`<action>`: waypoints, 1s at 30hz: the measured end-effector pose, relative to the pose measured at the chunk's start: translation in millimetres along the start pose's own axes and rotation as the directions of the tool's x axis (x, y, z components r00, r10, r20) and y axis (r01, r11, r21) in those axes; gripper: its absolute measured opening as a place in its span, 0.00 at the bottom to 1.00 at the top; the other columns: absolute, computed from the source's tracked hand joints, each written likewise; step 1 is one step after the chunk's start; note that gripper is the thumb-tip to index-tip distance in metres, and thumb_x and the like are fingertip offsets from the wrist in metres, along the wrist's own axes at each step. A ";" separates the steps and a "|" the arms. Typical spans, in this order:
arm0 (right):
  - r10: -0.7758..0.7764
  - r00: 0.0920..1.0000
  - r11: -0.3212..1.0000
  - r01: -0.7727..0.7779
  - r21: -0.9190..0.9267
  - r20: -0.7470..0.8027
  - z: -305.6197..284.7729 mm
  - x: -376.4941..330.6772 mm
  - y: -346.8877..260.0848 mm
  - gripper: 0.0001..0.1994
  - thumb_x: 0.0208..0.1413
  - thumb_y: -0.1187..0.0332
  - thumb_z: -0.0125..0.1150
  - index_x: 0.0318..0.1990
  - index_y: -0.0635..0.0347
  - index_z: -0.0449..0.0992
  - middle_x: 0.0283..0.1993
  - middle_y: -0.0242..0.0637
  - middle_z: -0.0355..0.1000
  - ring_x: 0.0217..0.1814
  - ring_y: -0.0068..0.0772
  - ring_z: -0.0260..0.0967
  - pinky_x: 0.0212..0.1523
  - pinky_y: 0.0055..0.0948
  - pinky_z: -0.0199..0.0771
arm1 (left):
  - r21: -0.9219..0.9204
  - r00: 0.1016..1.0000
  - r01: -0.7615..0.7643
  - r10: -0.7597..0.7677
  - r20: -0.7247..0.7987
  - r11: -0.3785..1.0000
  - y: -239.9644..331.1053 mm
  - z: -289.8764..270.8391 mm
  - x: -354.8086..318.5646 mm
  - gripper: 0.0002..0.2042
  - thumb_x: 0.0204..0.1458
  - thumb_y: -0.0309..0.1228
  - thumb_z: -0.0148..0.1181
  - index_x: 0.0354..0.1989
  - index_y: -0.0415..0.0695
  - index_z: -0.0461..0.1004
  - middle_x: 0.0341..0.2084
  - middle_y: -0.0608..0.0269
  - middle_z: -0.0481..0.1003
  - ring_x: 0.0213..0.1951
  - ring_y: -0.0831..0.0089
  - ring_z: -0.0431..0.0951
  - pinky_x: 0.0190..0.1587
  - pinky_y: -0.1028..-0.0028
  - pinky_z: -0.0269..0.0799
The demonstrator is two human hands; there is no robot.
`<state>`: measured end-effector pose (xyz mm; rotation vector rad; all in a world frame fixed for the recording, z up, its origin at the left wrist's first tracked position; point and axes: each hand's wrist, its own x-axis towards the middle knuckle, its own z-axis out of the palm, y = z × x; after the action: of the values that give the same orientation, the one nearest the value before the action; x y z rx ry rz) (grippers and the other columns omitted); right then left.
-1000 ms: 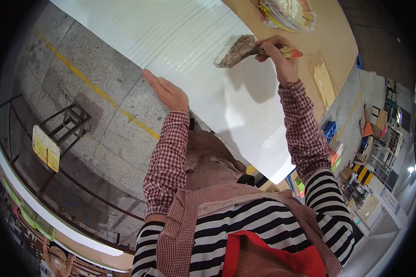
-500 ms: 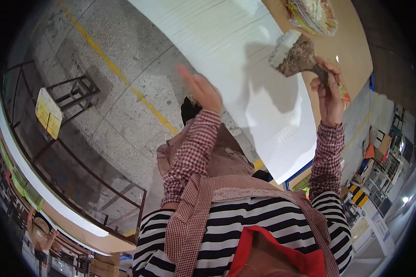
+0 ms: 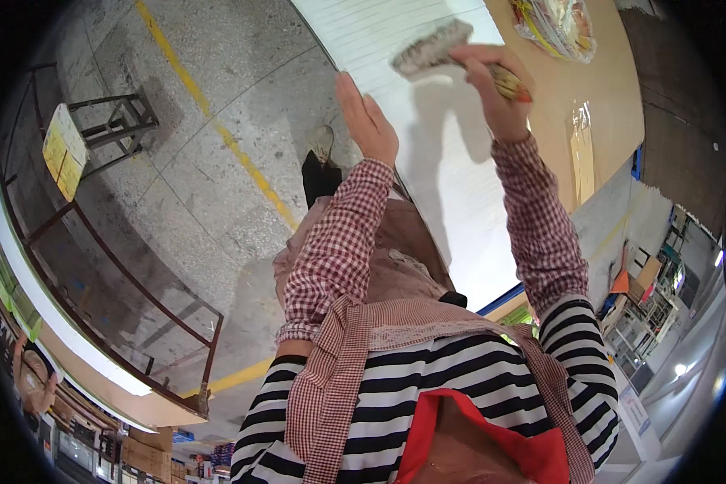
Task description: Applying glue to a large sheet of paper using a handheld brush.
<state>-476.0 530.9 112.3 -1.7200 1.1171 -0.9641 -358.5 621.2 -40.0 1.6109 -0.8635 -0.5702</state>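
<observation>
Holding a brush (image 3: 431, 48), right hand (image 3: 492, 85) above white sheet (image 3: 452, 169).

Two hands, one brush (image 3: 431, 48), one white sheet (image 3: 444, 153), one wooden table (image 3: 613, 105), one plastic bag (image 3: 558, 24) and one metal stool (image 3: 97, 133).

Left hand (image 3: 369, 121) flat, fingers together — right hand (image 3: 492, 85) fisted, arm raised.

white panel (image 3: 427, 121): top cut off | brush (image 3: 431, 48) handle: hidden in right hand (image 3: 492, 85)
</observation>
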 end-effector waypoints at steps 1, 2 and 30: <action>-0.087 0.996 0.996 0.087 -0.019 0.014 4.7 5.5 5.3 0.03 0.56 0.76 0.57 0.35 0.66 0.75 0.35 0.35 0.77 0.34 0.17 0.69 0.35 0.18 0.70 | -0.006 1.000 0.008 -0.008 0.001 1.000 0.8 1.3 0.3 0.25 0.64 0.32 0.34 0.67 0.33 0.49 0.67 0.41 0.49 0.69 0.49 0.47 0.69 0.58 0.41; -0.173 0.984 0.984 0.175 -0.029 0.037 8.5 6.9 8.5 0.03 0.56 0.77 0.57 0.36 0.67 0.75 0.35 0.36 0.77 0.33 0.17 0.69 0.36 0.18 0.70 | 0.008 1.000 -0.008 0.008 -0.008 1.000 -1.5 -0.2 1.8 0.25 0.64 0.32 0.35 0.67 0.34 0.49 0.67 0.42 0.50 0.69 0.49 0.47 0.69 0.58 0.41; 0.013 0.998 0.991 -0.004 -0.137 0.066 -20.4 -82.4 -21.1 0.03 0.54 0.82 0.54 0.29 0.69 0.71 0.38 0.45 0.76 0.38 0.25 0.72 0.39 0.22 0.72 | -0.004 0.999 -0.052 0.052 -0.004 0.999 -4.6 0.9 -3.3 0.25 0.64 0.32 0.36 0.67 0.34 0.48 0.67 0.42 0.49 0.69 0.49 0.47 0.69 0.59 0.42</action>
<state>-513.5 608.7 126.5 -1.8417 1.1690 -0.8347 -360.1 623.5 -44.9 1.5806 -0.8976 -0.5317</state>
